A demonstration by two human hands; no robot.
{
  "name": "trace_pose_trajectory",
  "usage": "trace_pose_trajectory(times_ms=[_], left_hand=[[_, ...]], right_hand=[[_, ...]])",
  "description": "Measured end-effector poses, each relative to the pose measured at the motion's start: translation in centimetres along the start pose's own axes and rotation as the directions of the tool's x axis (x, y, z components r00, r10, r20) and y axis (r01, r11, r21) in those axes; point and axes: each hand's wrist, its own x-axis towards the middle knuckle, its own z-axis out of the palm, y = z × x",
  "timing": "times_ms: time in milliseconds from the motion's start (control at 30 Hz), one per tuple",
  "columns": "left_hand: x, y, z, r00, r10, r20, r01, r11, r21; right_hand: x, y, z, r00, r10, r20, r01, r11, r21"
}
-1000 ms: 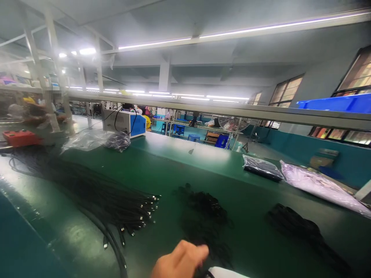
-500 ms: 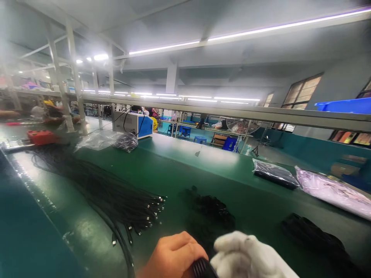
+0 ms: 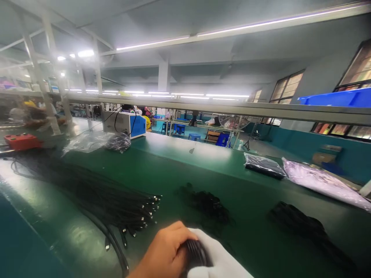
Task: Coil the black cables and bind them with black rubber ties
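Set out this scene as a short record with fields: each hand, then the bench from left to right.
Left hand: bare, gripping black bundle
Right hand: white-gloved, around the same bundle
Bench, left: cables, many light-tipped
Bench, middle: black heap, blurred
Bench, right: dark pile
Bench, far edge at right: black pack, pink pack

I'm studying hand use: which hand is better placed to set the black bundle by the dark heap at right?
Right, probably: the gloved right hand is nearer the dark heap; the bare left hand lies mostly left of the black bundle, which both hold.
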Motion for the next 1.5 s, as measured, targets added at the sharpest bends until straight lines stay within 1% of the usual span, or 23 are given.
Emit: trace_pose_trajectory(times_ms=[33,100,167,200,267,367,467,533,633,700,767,833,900,967,1033,1067,1133,1200,1233,1267,1333,1400,1500], left_hand=[[0.1,-0.1,0.1,0.996,-0.089,0.007,0.089,0.991,-0.101],[0.4,-0.2,0.2,0.972,-0.23,0.044,0.232,0.924,-0.304],[0.7,-0.4,0.2,0.951,-0.304,0.055,0.3,0.87,-0.392],[0.9,-0.5,0.1,0.944,-0.325,0.057,0.321,0.864,-0.389],[1.1,-0.6,-0.1,0.929,-0.36,0.083,0.364,0.856,-0.366],[1.3,-0.7,0.1,0.902,-0.409,0.139,0.431,0.826,-0.365],[1.4,-0.8,0.7,0.883,-0.463,0.079,0.466,0.846,-0.257],[1.5,-0.8,0.8,0.893,-0.45,0.006,0.449,0.89,-0.076],[1.5,-0.6,0.4,0.917,-0.396,-0.04,0.397,0.907,0.137],[1.1,-0.4,0.0,0.92,-0.387,-0.061,0.392,0.907,0.152],[0.4,-0.4,0.2,0.929,-0.367,-0.042,0.369,0.92,0.131],[-0.6,-0.6,0.9,0.959,-0.283,0.004,0.279,0.948,0.154],[-1.4,-1.2,1.8,0.989,-0.148,0.009,0.142,0.963,0.23],[-2.0,-1.6,2.5,0.999,-0.019,-0.029,0.027,0.951,0.307],[-2.1,-1.6,2.4,0.999,0.04,-0.008,-0.035,0.947,0.318],[-2.0,-1.5,2.1,0.999,0.029,0.025,-0.034,0.958,0.284],[-1.5,-1.0,1.0,0.996,-0.071,0.06,0.061,0.986,0.153],[-0.8,-0.6,-0.2,0.98,-0.197,0.018,0.196,0.98,0.031],[-0.5,-0.4,-0.6,0.971,-0.239,-0.017,0.239,0.971,0.006],[-0.1,-0.4,-0.9,0.965,-0.259,-0.046,0.26,0.966,0.012],[0.4,-0.7,-0.8,0.965,-0.256,-0.06,0.26,0.962,0.079],[0.7,-1.1,-0.4,0.966,-0.25,-0.069,0.258,0.955,0.15],[0.5,-1.7,0.5,0.965,-0.222,-0.138,0.247,0.947,0.206]], right_hand=[[0.1,0.0,0.0,0.998,0.025,0.049,-0.03,0.995,0.094],[0.2,0.3,-0.1,0.984,0.084,0.158,-0.13,0.943,0.305],[0.5,0.9,-0.3,0.966,0.119,0.23,-0.209,0.884,0.419],[0.6,1.1,-0.4,0.963,0.126,0.24,-0.22,0.88,0.421],[1.0,1.4,-0.5,0.964,0.116,0.238,-0.2,0.909,0.367],[1.4,1.8,-0.3,0.975,0.101,0.199,-0.156,0.945,0.287],[1.7,2.5,0.0,0.978,0.133,0.159,-0.171,0.951,0.258],[1.7,3.2,0.1,0.981,0.146,0.131,-0.176,0.949,0.261],[1.8,4.0,0.1,0.984,0.155,0.086,-0.176,0.925,0.337],[1.9,4.3,0.0,0.986,0.162,0.048,-0.167,0.892,0.42],[2.1,4.5,-0.1,0.991,0.133,-0.015,-0.11,0.87,0.481],[2.2,4.6,0.0,0.998,0.061,-0.036,-0.035,0.868,0.495],[2.2,4.7,0.2,1.0,-0.008,-0.013,0.014,0.865,0.502],[2.2,4.9,0.3,0.999,-0.046,0.019,0.029,0.844,0.535],[2.2,5.1,0.2,0.998,-0.058,0.018,0.038,0.822,0.569],[2.1,5.2,0.1,0.998,-0.052,0.024,0.028,0.813,0.581],[1.9,5.4,-0.1,0.998,0.016,0.058,-0.048,0.801,0.596],[1.7,5.4,-0.2,0.988,0.114,0.103,-0.153,0.784,0.602],[1.6,5.4,-0.2,0.981,0.153,0.118,-0.193,0.781,0.594],[1.6,5.4,-0.1,0.976,0.176,0.128,-0.217,0.789,0.574],[1.6,5.2,0.1,0.974,0.189,0.123,-0.226,0.818,0.529],[1.7,5.2,0.3,0.974,0.189,0.125,-0.226,0.84,0.493],[1.7,5.2,0.3,0.972,0.189,0.141,-0.234,0.857,0.46]])
